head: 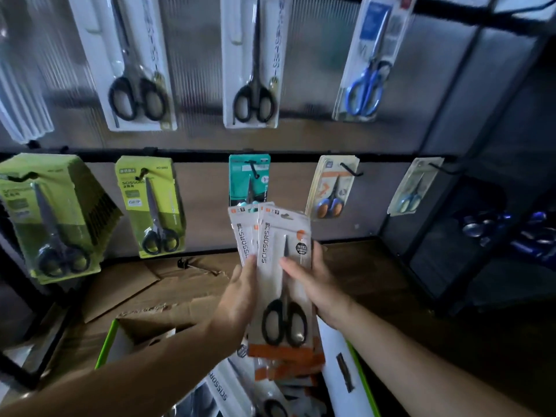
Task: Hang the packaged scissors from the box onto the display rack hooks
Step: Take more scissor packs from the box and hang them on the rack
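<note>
The display rack (195, 156) fills the wall, hooks carrying carded scissors in rows, and the green-rimmed box (103, 350) sits open below with more packs inside. Above it, in front of the teal pack (249, 176), is a fanned stack of packaged scissors (284, 254). It is probably best to square the fan first — hang slots aligned — then feed it onto one hook. The left hand (237, 296) grips the stack's left edge and the right hand (317, 284) its right edge, thumbs on the front.
</note>
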Motion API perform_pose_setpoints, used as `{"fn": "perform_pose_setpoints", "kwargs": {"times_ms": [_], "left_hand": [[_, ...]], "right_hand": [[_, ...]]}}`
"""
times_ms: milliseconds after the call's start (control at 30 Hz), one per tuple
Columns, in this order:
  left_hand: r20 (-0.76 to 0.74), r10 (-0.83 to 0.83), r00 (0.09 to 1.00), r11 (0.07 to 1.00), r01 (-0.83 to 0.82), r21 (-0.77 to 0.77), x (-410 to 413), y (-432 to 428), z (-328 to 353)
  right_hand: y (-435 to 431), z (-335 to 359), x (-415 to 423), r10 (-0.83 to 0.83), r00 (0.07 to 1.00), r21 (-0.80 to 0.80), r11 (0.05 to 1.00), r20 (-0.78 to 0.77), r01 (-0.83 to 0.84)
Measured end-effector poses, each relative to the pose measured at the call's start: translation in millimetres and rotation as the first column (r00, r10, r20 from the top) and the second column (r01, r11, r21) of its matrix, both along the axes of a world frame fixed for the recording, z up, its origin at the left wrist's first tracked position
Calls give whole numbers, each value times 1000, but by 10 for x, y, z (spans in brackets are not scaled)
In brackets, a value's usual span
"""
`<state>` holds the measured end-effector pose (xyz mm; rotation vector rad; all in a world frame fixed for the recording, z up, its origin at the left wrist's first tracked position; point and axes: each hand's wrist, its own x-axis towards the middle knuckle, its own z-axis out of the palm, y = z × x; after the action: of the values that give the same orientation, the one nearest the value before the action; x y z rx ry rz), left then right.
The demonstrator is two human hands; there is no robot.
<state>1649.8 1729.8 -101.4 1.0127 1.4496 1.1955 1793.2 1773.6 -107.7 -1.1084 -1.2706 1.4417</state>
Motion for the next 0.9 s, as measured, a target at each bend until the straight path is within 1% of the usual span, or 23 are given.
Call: {"fn": "perform_pose_setpoints", "kwargs": {"times_ms": [33,67,100,133,200,233,300,333,400,500,633,700,800,833,900], "left_hand": [[-19,12,1000,1000,-12,-9,30,23,68],[-14,-18,1000,1000,18,1,70,58,144],[25,-68,997,997,68,32,108,105,195],[33,-91,995,995,90,38,151,140,236],[50,-59,997,998,59,4,212,168,366],[79,-85,993,996,85,0,226,147,399],[98,-175,980,984,171,46,287,241,486],[117,-184,976,983,180,48,311,302,517],[218,-243,945,968,220,124,277,302,579],[320,-241,916,969,210,129,416,299,782],[453,-328,829,942,253,219,479,197,972],[496,-260,828,964,188,190,477,251,1019],[527,-237,816,972,205,119,406,202,1042],[513,-211,832,977,198,80,380,175,1037],[442,-160,883,987,131,95,348,135,1085]], "right_hand": [[5,39,7,-23,999,20,1000,-29,23],[3,86,20,-34,998,28,999,-50,36],[9,137,34,-48,997,35,998,-53,50],[24,186,56,-65,997,37,997,-39,66],[65,260,138,-75,997,51,996,8,74],[90,300,179,-97,995,76,993,37,94],[137,402,238,-165,985,125,980,45,158],[152,449,267,-185,982,135,974,23,180],[189,530,312,-213,977,143,967,1,211],[183,701,371,-162,987,117,980,-13,162],[180,895,463,-68,980,69,994,-187,82],[165,972,468,-55,973,44,997,-223,66],[127,1068,473,-41,967,6,999,-251,44],[109,1103,473,-29,968,6,999,-249,32],[70,1179,436,-16,974,28,999,-227,23]]}}
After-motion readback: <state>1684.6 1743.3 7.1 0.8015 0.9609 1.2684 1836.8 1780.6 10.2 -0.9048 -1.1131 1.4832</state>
